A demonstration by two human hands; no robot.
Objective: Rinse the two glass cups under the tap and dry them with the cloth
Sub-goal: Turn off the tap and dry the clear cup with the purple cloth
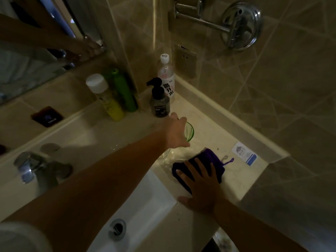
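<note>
A green-tinted glass cup [190, 130] stands on the pale counter [214, 124] right of the sink. My left hand [176, 132] reaches across and curls round that cup from its left side. A clear glass cup [169, 157] sits just below it, partly hidden by my forearm. My right hand [201, 180] lies flat with spread fingers on a dark purple cloth [203, 160] near the counter's front. The chrome tap [31, 170] is at the left of the white sink [145, 202].
Yellow and green spray cans [116, 93], a dark pump bottle [160, 102] and a clear water bottle [166, 75] stand in the back corner. A small card [244, 153] lies on the counter at the right. A mirror [36, 51] hangs at upper left, a chrome wall fitting [238, 26] at upper right.
</note>
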